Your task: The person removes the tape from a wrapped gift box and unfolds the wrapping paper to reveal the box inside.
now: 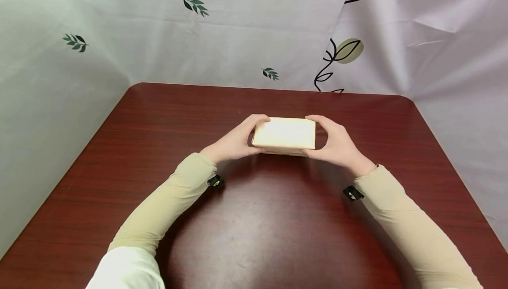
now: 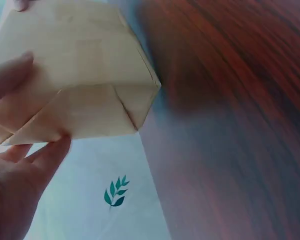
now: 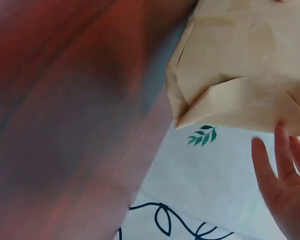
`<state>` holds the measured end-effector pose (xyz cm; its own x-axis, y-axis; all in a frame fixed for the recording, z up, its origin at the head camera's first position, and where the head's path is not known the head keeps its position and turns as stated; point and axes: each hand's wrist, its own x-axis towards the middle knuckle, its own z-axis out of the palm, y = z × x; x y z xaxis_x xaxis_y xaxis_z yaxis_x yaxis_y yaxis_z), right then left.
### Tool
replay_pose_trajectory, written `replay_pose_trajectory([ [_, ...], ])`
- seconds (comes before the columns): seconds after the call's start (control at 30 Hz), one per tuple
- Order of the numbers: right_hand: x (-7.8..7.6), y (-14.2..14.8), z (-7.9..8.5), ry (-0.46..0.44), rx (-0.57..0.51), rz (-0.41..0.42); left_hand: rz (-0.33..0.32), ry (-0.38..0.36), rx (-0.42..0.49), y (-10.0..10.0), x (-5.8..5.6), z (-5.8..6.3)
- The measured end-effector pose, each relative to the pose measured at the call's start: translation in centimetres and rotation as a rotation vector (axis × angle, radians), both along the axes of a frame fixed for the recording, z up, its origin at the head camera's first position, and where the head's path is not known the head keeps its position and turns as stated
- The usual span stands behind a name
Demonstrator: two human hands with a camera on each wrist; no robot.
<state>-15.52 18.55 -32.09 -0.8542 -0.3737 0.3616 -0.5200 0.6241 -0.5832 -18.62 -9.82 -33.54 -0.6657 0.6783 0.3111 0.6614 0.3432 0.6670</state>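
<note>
A box wrapped in light brown paper (image 1: 284,133) is held level between two hands over the far middle of the table. My left hand (image 1: 238,141) grips its left end, thumb on the near side and fingers at the far top edge. The right hand (image 1: 335,145) grips the opposite end in the same way. In the left wrist view, the wrapped box (image 2: 90,55) shows folded end flaps and a strip of tape. The right wrist view shows creased folds on the other end of the box (image 3: 240,55); its contents are hidden.
The dark red-brown wooden table (image 1: 258,227) has rounded far corners. White cloth (image 1: 238,37) with leaf prints hangs behind it and at both sides. A small black camera (image 1: 215,181) is strapped at the left wrist, another black camera (image 1: 353,193) at the right.
</note>
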Motion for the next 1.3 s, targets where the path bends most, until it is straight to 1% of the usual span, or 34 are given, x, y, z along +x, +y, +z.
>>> replay_pose_trajectory([
  [0.07, -0.4, 0.0, 0.5, -0.056, -0.034, -0.008, 0.036, -0.004, 0.052, 0.1, -0.1, 0.2],
  [0.1, -0.7, 0.0, 0.7, -0.094, -0.065, -0.018, 0.049, -0.030, 0.089, 0.2, -0.2, 0.3],
  [0.2, -1.4, 0.0, 1.7, -0.227, -0.166, -0.064, 0.094, -0.143, 0.184, 0.6, -0.5, 0.9],
  [0.3, -2.1, -0.3, 2.6, -0.382, -0.276, -0.106, 0.163, -0.253, 0.222, 1.1, -0.8, 1.6],
  [0.4, -2.9, -0.7, 3.2, -0.517, -0.353, -0.129, 0.239, -0.336, 0.199, 1.5, -1.3, 2.1],
  [0.47, -3.4, -1.0, 3.2, -0.596, -0.392, -0.150, 0.277, -0.397, 0.180, 1.7, -1.6, 2.2],
  [0.6, -4.5, -1.2, 2.4, -0.736, -0.427, -0.185, 0.339, -0.525, 0.146, 2.1, -2.3, 2.1],
  [0.7, -5.1, -1.2, 1.6, -0.833, -0.440, -0.188, 0.355, -0.617, 0.148, 2.4, -2.7, 1.7],
  [0.83, -5.8, -1.3, 0.6, -0.919, -0.420, -0.182, 0.351, -0.723, 0.143, 2.4, -3.3, 1.3],
  [1.0, -6.4, -1.5, -0.2, -0.978, -0.364, -0.188, 0.360, -0.800, 0.096, 2.2, -4.1, 0.7],
  [1.1, -6.6, -1.7, -0.8, -0.992, -0.358, -0.194, 0.370, -0.832, 0.078, 2.3, -4.3, 0.5],
  [1.3, -7.1, -2.0, -1.5, -0.991, -0.389, -0.240, 0.389, -0.825, 0.043, 2.2, -4.6, 0.1],
])
